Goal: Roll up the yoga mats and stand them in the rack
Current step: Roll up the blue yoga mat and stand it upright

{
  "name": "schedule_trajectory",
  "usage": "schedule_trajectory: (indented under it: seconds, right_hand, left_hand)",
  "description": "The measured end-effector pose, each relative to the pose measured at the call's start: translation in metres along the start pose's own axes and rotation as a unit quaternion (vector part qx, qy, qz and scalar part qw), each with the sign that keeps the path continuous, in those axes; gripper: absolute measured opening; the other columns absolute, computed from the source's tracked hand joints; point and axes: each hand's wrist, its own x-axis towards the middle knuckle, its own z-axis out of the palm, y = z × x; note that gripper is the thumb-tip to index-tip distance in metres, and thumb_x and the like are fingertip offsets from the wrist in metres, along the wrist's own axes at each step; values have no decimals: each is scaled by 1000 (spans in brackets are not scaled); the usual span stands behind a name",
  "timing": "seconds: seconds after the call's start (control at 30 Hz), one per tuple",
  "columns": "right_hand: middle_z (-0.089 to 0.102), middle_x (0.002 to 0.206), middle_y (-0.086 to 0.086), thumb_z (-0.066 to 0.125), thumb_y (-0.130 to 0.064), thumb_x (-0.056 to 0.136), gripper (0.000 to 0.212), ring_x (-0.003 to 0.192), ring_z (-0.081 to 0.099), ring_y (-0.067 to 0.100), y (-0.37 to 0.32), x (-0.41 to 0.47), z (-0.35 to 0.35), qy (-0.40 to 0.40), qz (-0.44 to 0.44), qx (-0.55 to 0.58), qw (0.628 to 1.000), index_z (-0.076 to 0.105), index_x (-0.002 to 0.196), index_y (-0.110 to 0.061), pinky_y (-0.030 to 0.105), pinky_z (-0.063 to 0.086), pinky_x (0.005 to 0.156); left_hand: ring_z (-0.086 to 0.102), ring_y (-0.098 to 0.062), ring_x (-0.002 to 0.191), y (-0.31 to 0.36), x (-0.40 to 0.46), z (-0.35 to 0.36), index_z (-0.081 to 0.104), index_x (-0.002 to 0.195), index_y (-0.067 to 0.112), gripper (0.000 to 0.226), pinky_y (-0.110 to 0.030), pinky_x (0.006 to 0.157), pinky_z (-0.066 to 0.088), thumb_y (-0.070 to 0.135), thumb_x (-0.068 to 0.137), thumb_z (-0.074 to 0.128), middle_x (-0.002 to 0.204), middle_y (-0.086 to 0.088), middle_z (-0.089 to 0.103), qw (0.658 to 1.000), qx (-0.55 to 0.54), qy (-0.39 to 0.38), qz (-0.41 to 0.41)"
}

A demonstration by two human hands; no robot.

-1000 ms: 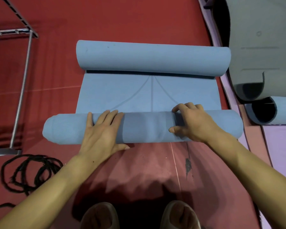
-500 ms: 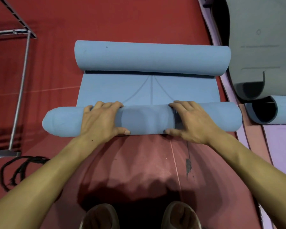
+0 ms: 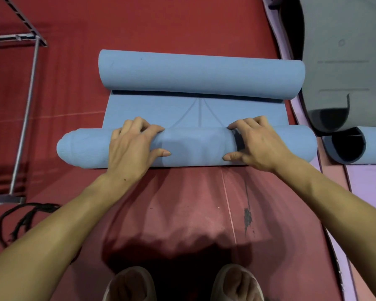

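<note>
A blue yoga mat [image 3: 195,114] lies on the red floor, curled into a roll at both ends. The near roll [image 3: 195,148] lies crosswise in front of me, and a short flat strip with printed lines separates it from the far roll [image 3: 200,72]. My left hand [image 3: 132,151] grips the near roll left of centre, fingers curled over its top and thumb along its front. My right hand [image 3: 254,146] grips it right of centre the same way. A metal rack frame [image 3: 24,118] stands at the left edge.
A grey mat [image 3: 345,61] lies partly unrolled at the upper right, with another blue rolled mat [image 3: 369,146] beside it, open end facing me. A purple mat [image 3: 369,192] lies along the right. Black cord [image 3: 20,218] is coiled at lower left. My feet [image 3: 182,283] are below.
The near roll has moved away from me, toward the far roll, and the flat strip between them is shorter. Both hands shifted from lying over the roll to curling their fingers over its top.
</note>
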Motion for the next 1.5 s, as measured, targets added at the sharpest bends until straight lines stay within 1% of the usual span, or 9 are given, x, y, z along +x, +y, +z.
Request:
schedule_trajectory:
  seconds: [0.17,0.37,0.43,0.53,0.67,0.93,1.1,1.3,1.5]
  right_hand:
    - [50,131,8,81,-70,71,90,120,42,33,-2,6,-7,3,16,-6,1000,56,146,-27,47,43,107]
    - [58,132,7,81,-58,81,79,123,47,31,-5,10,-10,8,25,-1,1000,51,141,-17,45,45,99]
    - [62,131,8,77,-53,88,67,122,50,32,-5,12,-9,12,21,6,1000,52,138,-15,44,44,98]
    - [57,142,16,66,-51,96,61,128,47,42,-7,17,-1,42,14,-30,999,56,142,-11,49,41,109]
    - [53,143,16,32,-62,97,76,121,46,43,-6,23,7,64,22,-75,995,51,150,-11,53,43,108]
    - [56,145,11,54,-77,58,114,129,50,38,5,40,8,43,0,-63,997,49,150,-9,48,38,117]
    - [57,141,9,92,-68,43,127,125,53,37,10,35,16,29,-14,-111,993,47,148,-13,49,41,113]
    - [55,144,10,87,-76,46,134,127,54,38,8,3,18,-38,-38,-91,994,42,156,-13,49,36,116]
    - [51,130,5,66,-84,48,124,118,57,34,-5,-53,34,-37,-60,-77,995,41,151,-21,55,35,115]
  left_hand:
    - [56,-31,108,4,-5,4,70,121,25,48,-45,89,41,56,86,74,116,-3,63,999,39,35,11]
    - [54,-34,112,18,-12,12,60,141,14,50,-47,99,39,46,104,56,126,-12,62,989,134,52,17]
    - [53,-35,119,18,-10,14,54,145,11,60,-48,106,38,52,101,53,136,-14,59,991,125,37,25]
    - [49,-38,132,9,-2,13,46,149,10,96,-51,112,36,69,78,72,151,-17,50,990,128,-16,48]
    - [48,-37,130,-1,19,16,41,151,11,116,-49,110,35,55,57,95,147,-13,49,983,165,-53,64]
    - [54,-32,118,-20,49,18,51,141,20,105,-52,99,40,64,53,87,129,-2,61,985,135,-36,101]
    - [57,-30,109,-24,52,9,58,131,24,99,-47,88,42,81,52,74,114,1,64,981,119,-85,127]
    - [58,-23,104,-24,17,-4,60,128,36,96,-43,84,45,90,49,68,105,11,62,974,78,-166,136]
    - [57,-11,101,-10,-15,-23,57,129,48,97,-39,83,48,95,45,68,101,20,60,947,52,-295,119]
